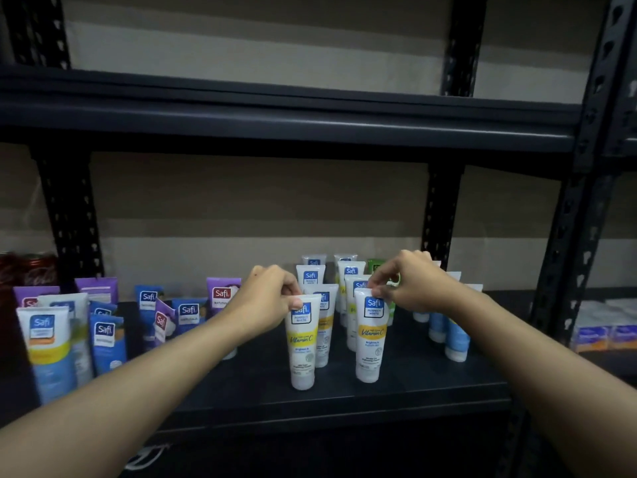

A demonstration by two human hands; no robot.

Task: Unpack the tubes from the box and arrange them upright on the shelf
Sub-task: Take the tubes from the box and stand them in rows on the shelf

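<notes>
Where they stand cap-down near the shelf (431,384) edge, left hand (265,298) pinches left tube (302,343) and right hand (410,281) pinches right tube (371,339) by the top seam. White-and-yellow bodies; bare shelf between, other tubes (310,276) behind the hands.

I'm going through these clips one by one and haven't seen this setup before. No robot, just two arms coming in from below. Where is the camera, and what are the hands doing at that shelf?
There is no machine here: a person works with bare hands. The single picture comes from a wide-angle camera worn on the head, looking forward and down, which is why the arms enter from the bottom. The left hand pinches the top of the left white-and-yellow tube. The right hand pinches the top of the right white-and-yellow tube. Both tubes stand upright, cap down, near the front of the dark shelf. More white tubes and a green tube stand behind them. Purple tubes and blue tubes stand to the left. The box is not in view.
</notes>
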